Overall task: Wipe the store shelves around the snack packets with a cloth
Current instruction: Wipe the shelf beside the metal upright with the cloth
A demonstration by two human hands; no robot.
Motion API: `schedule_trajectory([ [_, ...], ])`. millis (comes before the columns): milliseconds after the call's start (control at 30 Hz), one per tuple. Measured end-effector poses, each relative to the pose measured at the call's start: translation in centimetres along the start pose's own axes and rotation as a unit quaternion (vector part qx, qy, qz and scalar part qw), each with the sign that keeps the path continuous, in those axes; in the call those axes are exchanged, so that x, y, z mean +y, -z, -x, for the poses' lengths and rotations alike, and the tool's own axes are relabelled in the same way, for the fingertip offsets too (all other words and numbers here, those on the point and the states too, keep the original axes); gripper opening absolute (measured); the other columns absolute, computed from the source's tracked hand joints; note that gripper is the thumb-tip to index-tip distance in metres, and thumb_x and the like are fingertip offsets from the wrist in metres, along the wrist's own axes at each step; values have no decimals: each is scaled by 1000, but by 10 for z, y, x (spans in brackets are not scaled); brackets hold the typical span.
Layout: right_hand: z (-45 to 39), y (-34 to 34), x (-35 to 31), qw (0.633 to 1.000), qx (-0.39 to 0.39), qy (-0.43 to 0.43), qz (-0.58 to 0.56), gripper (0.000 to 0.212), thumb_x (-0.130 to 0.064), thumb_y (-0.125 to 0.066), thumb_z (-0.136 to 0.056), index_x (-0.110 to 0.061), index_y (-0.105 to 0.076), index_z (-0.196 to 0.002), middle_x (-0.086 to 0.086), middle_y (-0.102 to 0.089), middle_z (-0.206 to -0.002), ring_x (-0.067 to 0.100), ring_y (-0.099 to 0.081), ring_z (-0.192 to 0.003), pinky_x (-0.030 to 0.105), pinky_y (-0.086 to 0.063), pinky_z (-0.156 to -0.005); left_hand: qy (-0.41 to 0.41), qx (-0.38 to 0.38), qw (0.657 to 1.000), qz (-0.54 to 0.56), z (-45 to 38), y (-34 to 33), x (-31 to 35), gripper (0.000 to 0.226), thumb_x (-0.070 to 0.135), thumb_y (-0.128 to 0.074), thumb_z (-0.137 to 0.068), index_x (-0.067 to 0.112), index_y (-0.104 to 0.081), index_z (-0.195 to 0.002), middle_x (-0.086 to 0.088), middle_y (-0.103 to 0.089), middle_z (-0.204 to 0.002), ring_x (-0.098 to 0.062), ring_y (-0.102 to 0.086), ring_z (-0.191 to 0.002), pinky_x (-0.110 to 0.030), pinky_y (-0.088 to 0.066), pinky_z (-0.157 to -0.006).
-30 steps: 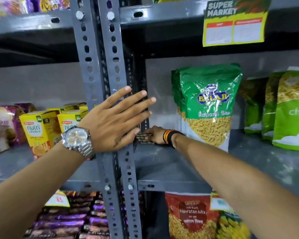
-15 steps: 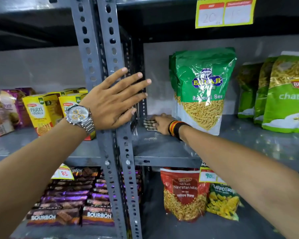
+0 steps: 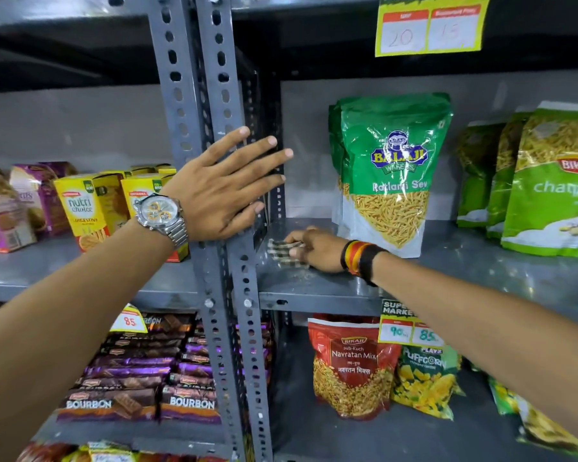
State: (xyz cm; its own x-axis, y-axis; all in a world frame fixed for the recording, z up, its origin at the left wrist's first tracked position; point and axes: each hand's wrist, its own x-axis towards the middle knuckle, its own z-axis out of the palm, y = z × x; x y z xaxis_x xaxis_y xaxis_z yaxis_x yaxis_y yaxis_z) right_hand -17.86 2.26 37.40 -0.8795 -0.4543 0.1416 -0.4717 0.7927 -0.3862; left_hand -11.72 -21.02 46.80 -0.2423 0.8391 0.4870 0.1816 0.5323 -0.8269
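Observation:
My right hand [image 3: 317, 250] presses a small checked cloth [image 3: 286, 253] flat on the grey shelf [image 3: 447, 271], in its left corner beside the upright posts. A green Balaji sev packet [image 3: 392, 171] stands just behind and to the right of that hand, not touching it. My left hand [image 3: 224, 190], with a silver watch on the wrist, lies flat with fingers spread against the perforated grey posts [image 3: 211, 95]. It holds nothing.
Light green Bikaji packets [image 3: 554, 181] stand further right on the same shelf. Yellow biscuit boxes [image 3: 84, 208] fill the left bay. Below are Bourbon packs [image 3: 137, 378], a red Navratan Mix bag [image 3: 351, 365] and price tags [image 3: 409, 328].
My right hand with the cloth has slid a little forward and right along the shelf, away from the back corner. The left hand stays on the posts. The view has tilted downward.

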Motion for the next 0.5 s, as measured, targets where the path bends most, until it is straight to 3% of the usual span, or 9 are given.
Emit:
schedule_trajectory([
  [67,3,5,-1,999,-14,21,-32,23,-28,-48,-98,-22,-58,-118,2,-63,-111,21,-59,-105,33,-45,-95,3,1,1000,0,0,0,0,55,37,-32,-103,11,-43,-150,-10,-16,-167,-30,-10,-154,-56,-7,-124],
  [200,-29,12,3,999,44,-2,-6,25,-28,-50,-97,-18,-60,-118,9,-62,-122,26,-58,-108,37,-46,-97,5,-1,1000,4,-1,1,0,54,37,-31,-103,12,-44,-150,-9,-16,-167,-30,-10,-154,-57,-8,-123],
  [300,-55,-7,0,999,44,-24,19,29,-27,-52,-96,-19,-59,-123,11,-59,-125,29,-56,-115,32,-41,-97,7,-8,1000,3,-1,1,0,54,37,-30,-103,12,-43,-150,-10,-15,-167,-30,-9,-155,-57,-8,-123],
  [400,-47,-14,-11,1000,13,22,2,35,-35,-55,-94,-24,-57,-127,8,-55,-123,23,-54,-114,30,-40,-100,3,-6,1000,1,0,1,1,54,36,-31,-103,11,-43,-149,-10,-16,-167,-30,-10,-154,-56,-8,-124],
  [500,-12,0,-18,994,-75,73,-37,36,-34,-59,-93,-22,-58,-127,-15,-56,-108,-4,-53,-96,4,-37,-88,2,-4,1000,3,-1,1,0,54,37,-30,-104,11,-43,-149,-10,-16,-167,-30,-10,-154,-56,-7,-124],
])
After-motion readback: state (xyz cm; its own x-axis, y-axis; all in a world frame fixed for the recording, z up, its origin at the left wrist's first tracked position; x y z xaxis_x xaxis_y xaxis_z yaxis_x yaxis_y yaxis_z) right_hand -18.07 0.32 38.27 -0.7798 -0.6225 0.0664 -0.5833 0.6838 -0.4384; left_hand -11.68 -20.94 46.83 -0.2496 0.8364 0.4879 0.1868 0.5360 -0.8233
